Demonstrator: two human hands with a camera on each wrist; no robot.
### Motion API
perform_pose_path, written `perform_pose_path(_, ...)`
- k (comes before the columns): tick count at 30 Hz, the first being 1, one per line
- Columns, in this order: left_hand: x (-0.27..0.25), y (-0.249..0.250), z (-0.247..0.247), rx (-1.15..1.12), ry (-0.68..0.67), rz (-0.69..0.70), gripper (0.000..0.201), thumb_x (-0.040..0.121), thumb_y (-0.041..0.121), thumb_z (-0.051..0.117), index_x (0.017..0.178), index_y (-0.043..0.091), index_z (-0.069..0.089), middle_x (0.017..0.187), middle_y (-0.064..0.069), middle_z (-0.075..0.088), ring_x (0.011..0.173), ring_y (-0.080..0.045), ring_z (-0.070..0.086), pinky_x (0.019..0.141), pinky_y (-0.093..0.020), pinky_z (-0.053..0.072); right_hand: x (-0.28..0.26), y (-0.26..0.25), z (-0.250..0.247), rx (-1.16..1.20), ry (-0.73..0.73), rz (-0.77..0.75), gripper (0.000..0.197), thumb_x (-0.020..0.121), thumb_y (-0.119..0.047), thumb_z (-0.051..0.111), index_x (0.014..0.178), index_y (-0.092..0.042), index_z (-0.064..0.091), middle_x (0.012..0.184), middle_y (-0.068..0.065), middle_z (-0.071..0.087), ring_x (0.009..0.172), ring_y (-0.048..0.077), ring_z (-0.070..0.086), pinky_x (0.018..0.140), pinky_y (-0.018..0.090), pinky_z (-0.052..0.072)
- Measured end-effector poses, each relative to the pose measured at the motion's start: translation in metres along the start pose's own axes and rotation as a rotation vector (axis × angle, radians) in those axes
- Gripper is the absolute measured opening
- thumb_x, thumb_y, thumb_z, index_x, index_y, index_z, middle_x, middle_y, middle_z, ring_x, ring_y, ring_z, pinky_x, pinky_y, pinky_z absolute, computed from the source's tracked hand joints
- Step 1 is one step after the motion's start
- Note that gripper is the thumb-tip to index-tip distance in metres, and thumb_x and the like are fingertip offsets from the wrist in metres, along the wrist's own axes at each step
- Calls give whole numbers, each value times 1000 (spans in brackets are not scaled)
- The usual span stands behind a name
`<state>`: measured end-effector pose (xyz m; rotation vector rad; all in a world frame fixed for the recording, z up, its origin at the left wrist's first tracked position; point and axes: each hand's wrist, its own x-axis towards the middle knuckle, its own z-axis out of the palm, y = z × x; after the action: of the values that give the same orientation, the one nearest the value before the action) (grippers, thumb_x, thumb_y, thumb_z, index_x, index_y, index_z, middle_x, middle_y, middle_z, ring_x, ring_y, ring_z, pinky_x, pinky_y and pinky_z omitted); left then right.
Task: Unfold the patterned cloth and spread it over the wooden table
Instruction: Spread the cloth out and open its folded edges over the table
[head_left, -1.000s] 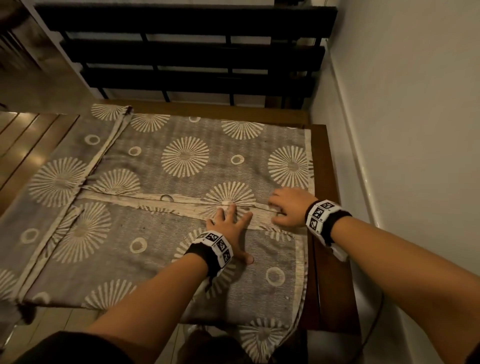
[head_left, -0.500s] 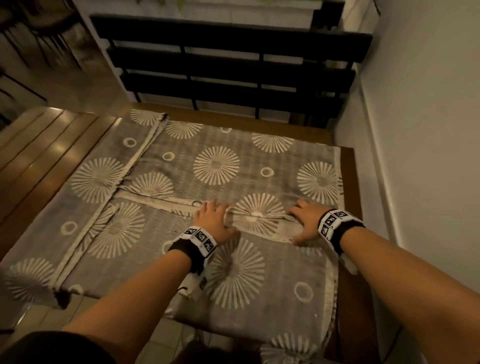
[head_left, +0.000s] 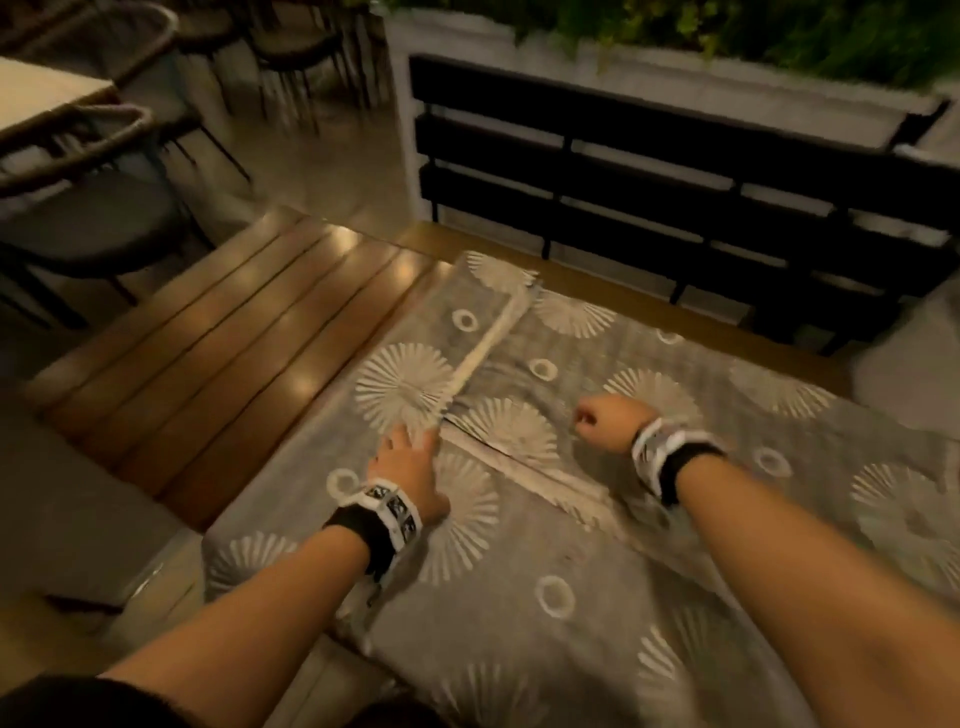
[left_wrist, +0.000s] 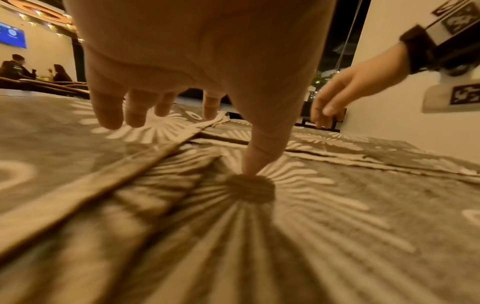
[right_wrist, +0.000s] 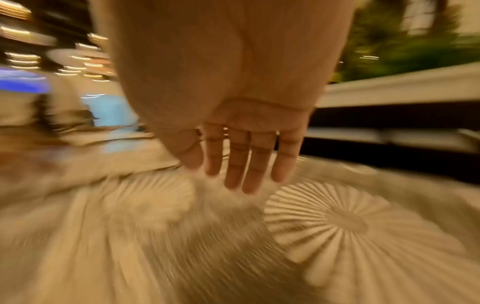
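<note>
Patterned cloth (head_left: 597, 545) lying part-unfolded over the right portion of the wooden table (head_left: 218, 364), bare slats showing toward nine and ten o'clock, pale hems meeting in a T near the middle. Left hand (head_left: 410, 467) down flat on the cloth at the hem junction, fingers spread and straight, thumb tip (left_wrist: 253, 164) pressing a sunburst's centre — nothing pinched. Right hand (head_left: 605, 421) at about three o'clock from the left, above the cloth and seemingly clear of it — fingers straight and close together in the blurred wrist view, holding nothing.
</note>
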<state>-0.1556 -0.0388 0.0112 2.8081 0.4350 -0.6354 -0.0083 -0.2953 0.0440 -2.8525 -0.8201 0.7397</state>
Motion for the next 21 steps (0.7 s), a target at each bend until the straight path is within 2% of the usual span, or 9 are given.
perform_pose_path(3,9,-35,0,-52,-68,-22,102,65,61,67,147,29,14,153,-16,14,135,-42,24,103,-52,40,29,-7,33,-15,108,-16,23,84,-35,44,94,-21,59,100,7,64,91,29,59,79,36,47)
perform_pose_path(5,13,-47,-1,-40,-86,16,101,68,60,64,148,30,10,151,-16,16,134,-42,23,102,-53,40,33,6,53,71,189,48,33,80,-37,42,97,-15,61,99,12,63,92,32,58,80,39,47)
perform_pose_path(6,16,-48,-1,-2,-99,57,100,69,59,64,148,32,9,149,-17,19,132,-43,24,100,-54,42,29,13,59,100,212,80,32,81,-35,44,98,-13,61,97,12,62,90,32,58,79,39,47)
perform_pose_path(8,14,-45,0,5,-125,76,101,70,57,67,148,34,8,149,-15,19,132,-44,23,97,-56,45,19,27,61,58,189,62,26,87,-31,48,105,-15,59,101,8,59,90,27,57,78,36,46)
perform_pose_path(11,10,-38,-2,-11,-119,36,98,72,45,72,148,28,11,153,-10,16,136,-42,20,98,-55,45,8,49,48,-8,122,27,33,92,-29,51,123,-19,54,118,5,58,102,22,55,88,35,46)
perform_pose_path(13,12,-35,0,0,-97,8,90,77,36,70,148,23,15,152,-11,19,135,-40,22,100,-52,45,9,58,40,10,105,30,37,93,-28,51,129,-21,52,124,6,57,108,23,55,94,36,46)
perform_pose_path(16,11,-33,0,12,-38,-18,72,84,22,62,145,18,25,147,-11,29,131,-37,31,99,-48,45,11,54,33,8,78,48,42,93,-28,51,133,-18,49,126,9,56,109,25,54,94,35,43)
perform_pose_path(21,15,-35,0,-12,0,15,43,89,23,51,129,18,38,131,-12,40,114,-37,44,88,-49,48,4,48,31,1,69,28,46,93,-33,49,137,-20,46,121,10,54,105,27,54,90,37,46)
